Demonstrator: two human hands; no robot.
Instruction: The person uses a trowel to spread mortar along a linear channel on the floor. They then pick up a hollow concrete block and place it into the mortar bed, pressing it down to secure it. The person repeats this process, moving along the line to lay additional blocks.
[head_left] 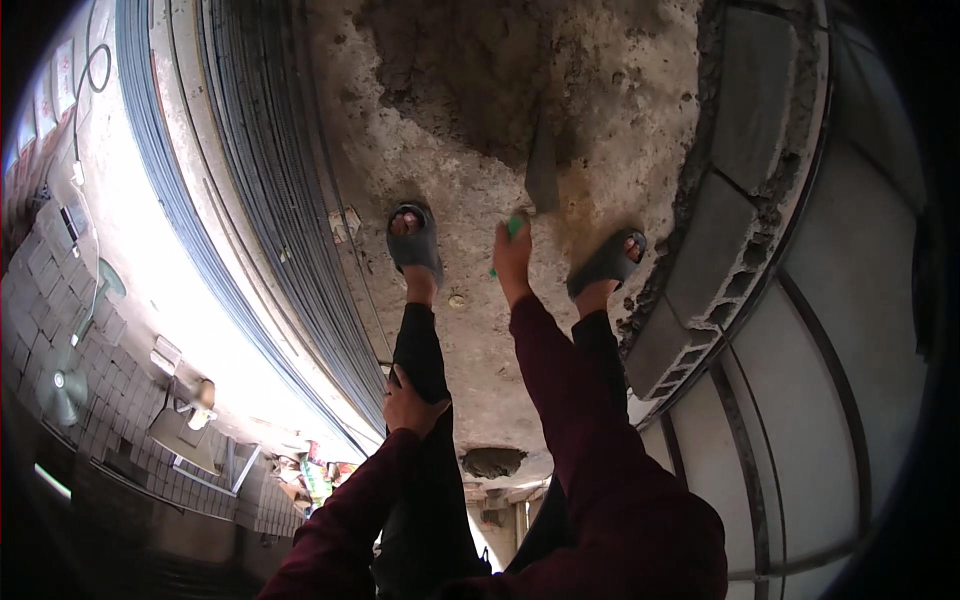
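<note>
My right hand (511,262) is closed around the green handle of a trowel (541,172), between my two sandalled feet. Its dark, tapering blade points away from me, with the far end over a dark, damp-looking patch of mortar (460,70) on the rough floor. Lower down on the left, my left hand (408,408) rests on my left trouser leg near the knee, thumb spread from the fingers and nothing in it.
Long bundled steel bars (265,170) run along the left. Hollow concrete blocks (700,245) line the right, beside pale panels (840,330). A fan (64,390) and a chair-like seat (185,440) stand farther left. A dark hollow (492,461) lies behind my feet.
</note>
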